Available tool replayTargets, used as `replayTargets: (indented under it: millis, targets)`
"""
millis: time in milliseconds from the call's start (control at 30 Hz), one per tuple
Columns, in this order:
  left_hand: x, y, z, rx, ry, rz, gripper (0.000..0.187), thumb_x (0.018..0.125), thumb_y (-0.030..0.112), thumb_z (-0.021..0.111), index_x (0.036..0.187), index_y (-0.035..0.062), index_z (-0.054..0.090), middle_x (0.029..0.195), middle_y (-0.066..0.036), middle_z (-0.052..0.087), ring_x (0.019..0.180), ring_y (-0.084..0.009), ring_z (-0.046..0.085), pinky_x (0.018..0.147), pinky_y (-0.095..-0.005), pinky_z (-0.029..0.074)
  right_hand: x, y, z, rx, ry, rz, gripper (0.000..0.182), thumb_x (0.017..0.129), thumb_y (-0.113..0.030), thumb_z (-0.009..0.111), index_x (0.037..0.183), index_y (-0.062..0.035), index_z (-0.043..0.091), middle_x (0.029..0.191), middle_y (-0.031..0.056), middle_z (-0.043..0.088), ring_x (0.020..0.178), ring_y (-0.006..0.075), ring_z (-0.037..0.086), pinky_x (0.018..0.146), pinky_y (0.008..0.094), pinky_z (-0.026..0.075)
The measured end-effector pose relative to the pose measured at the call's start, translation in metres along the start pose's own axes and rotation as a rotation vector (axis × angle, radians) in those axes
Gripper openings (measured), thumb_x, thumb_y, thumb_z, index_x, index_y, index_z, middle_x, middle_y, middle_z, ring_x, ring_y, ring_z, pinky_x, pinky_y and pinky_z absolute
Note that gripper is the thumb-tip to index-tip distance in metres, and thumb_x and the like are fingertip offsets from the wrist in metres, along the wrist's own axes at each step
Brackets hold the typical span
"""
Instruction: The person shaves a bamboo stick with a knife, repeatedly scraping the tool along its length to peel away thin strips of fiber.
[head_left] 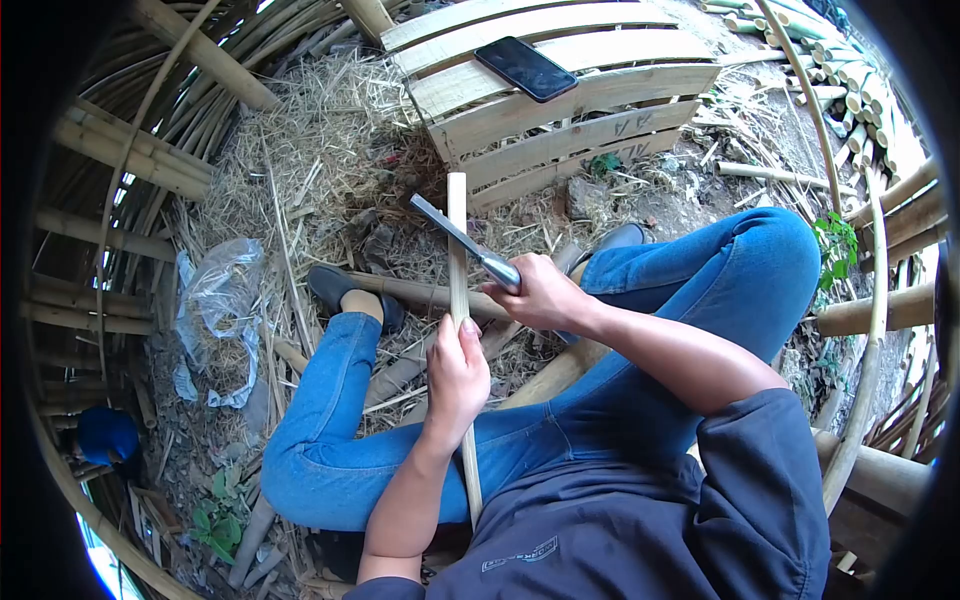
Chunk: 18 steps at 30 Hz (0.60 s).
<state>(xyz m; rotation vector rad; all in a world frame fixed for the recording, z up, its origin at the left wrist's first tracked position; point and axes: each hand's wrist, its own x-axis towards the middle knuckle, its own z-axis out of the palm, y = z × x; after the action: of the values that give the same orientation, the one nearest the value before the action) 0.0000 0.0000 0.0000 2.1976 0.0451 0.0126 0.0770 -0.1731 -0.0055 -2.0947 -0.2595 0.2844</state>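
Beyond the right hand, a slatted wooden crate carries a dark phone on top. Dry straw litters the ground ahead of the left hand; well to that hand's left lies a crumpled plastic bag. Far right of the right hand, cut bamboo poles lie piled.

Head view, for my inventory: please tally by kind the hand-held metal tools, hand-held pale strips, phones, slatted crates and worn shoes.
Metal tool: 1
Pale strip: 1
Phone: 1
Slatted crate: 1
Shoes: 2
Total: 6
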Motion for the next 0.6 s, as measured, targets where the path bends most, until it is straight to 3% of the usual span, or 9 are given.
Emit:
replayTargets:
  millis: [67,167,200,267,367,500,533,600]
  targets:
    - [-0.002,0.002,0.001,0.018,0.031,0.039,0.025,0.106,0.019,0.046,0.094,-0.0021,0.055,0.079,-0.026,0.065,0.076,-0.0473,0.064,0.065,-0.0547,0.046,0.002,0.005,0.004,0.001,0.039,0.006,0.028,0.089,-0.019,0.069,0.079,0.0062,0.063,0.065,0.0269,0.059,0.054,0.0326,0.059,0.06,0.0452,0.048]
    - [-0.003,0.001,0.002,0.075,0.035,0.066,0.025,0.106,0.018,0.045,0.095,-0.0027,0.054,0.075,-0.025,0.063,0.071,-0.0477,0.063,0.061,-0.0548,0.044,0.01,0.022,0.006,-0.018,0.103,-0.074,0.026,0.089,-0.016,0.067,0.076,0.0064,0.06,0.058,0.0218,0.054,0.05,0.0289,0.047,0.058,0.044,0.047]
    - [-0.003,0.002,0.005,0.072,0.049,0.089,0.025,0.106,0.018,0.045,0.093,-0.0018,0.054,0.071,-0.021,0.061,0.066,-0.0412,0.062,0.059,-0.0505,0.045,0.015,0.022,0.004,-0.036,0.145,-0.092,0.023,0.087,-0.014,0.066,0.077,0.0056,0.06,0.058,0.02,0.052,0.052,0.0262,0.043,0.059,0.0429,0.047]
    - [-0.01,0.003,0.006,0.077,0.064,0.115,0.028,0.107,0.019,0.044,0.09,0.0,0.053,0.062,-0.013,0.056,0.055,-0.0283,0.059,0.055,-0.0417,0.045,0.018,0.025,-0.003,-0.01,0.193,-0.05,0.02,0.087,-0.013,0.066,0.078,0.0047,0.06,0.059,0.0208,0.054,0.052,0.0257,0.044,0.059,0.0424,0.048]
    - [-0.012,0.004,0.006,0.105,0.017,0.111,0.027,0.107,0.018,0.044,0.09,0.0001,0.053,0.061,-0.014,0.055,0.055,-0.0304,0.059,0.054,-0.0433,0.044,0.027,0.03,-0.016,-0.048,0.265,-0.059,0.022,0.087,-0.015,0.066,0.077,0.0029,0.06,0.06,0.0193,0.055,0.053,0.0207,0.046,0.059,0.0417,0.047]
    - [-0.016,0.012,0.009,0.114,0.024,0.13,0.026,0.107,0.018,0.044,0.09,0.0003,0.054,0.061,-0.015,0.056,0.053,-0.0316,0.059,0.053,-0.0437,0.043,0.035,0.032,-0.028,-0.035,0.321,0.082,0.031,0.09,-0.022,0.067,0.075,0.004,0.057,0.059,0.0199,0.054,0.052,0.0265,0.048,0.059,0.0435,0.047]
    - [-0.015,0.012,0.012,0.087,0.022,0.153,0.026,0.107,0.018,0.044,0.09,0.0004,0.055,0.061,-0.015,0.056,0.053,-0.0314,0.059,0.052,-0.0434,0.043,0.037,0.034,-0.032,-0.098,0.37,-0.018,0.034,0.09,-0.023,0.068,0.074,0.0046,0.055,0.057,0.018,0.052,0.052,0.025,0.048,0.059,0.0444,0.047]
    - [-0.013,0.013,0.013,0.049,-0.003,0.128,0.026,0.106,0.018,0.044,0.09,0.0009,0.056,0.061,-0.015,0.056,0.053,-0.0302,0.059,0.053,-0.0422,0.043,0.029,0.025,-0.036,-0.083,0.311,0.062,0.03,0.089,-0.023,0.065,0.078,0.0045,0.061,0.068,0.0241,0.061,0.068,0.0382,0.062,0.067,0.0474,0.051]
